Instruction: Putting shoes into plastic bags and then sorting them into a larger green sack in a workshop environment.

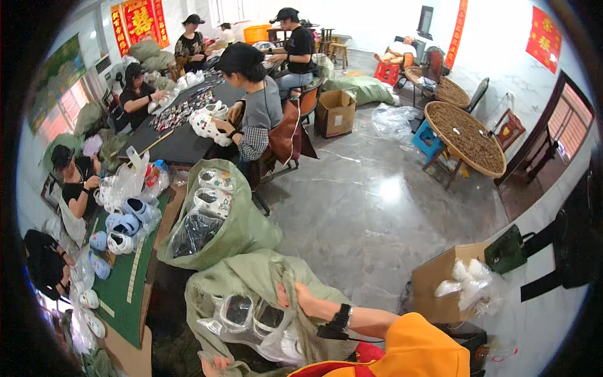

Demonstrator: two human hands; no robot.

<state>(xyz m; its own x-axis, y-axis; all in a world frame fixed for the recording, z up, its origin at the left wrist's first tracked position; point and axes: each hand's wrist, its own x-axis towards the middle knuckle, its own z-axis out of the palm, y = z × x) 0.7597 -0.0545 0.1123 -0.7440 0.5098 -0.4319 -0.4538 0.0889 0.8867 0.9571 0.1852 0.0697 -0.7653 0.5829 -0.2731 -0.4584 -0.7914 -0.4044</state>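
Note:
A large green woven sack (pixel 339 295) stands open right in front of me. Inside lie white clogs (pixel 269 317) in clear plastic bags. My right hand (pixel 294 298), with a black band on its wrist, is closed on the sack's right rim. My left hand (pixel 215 364) shows only in part at the lower edge, its fingers curled over the near left rim. Just beyond stands a second green sack (pixel 254 229), holding decorated white clogs (pixel 212 202) and a dark bagged bundle (pixel 196 234).
Left is a green-topped table (pixel 135 301) with blue and white clogs. People sit around a dark table (pixel 179 144) strewn with small colourful pieces. A cardboard box (pixel 433 279) with white bags stands right. Round woven trays (pixel 468 138) and another box (pixel 336 113) stand farther off.

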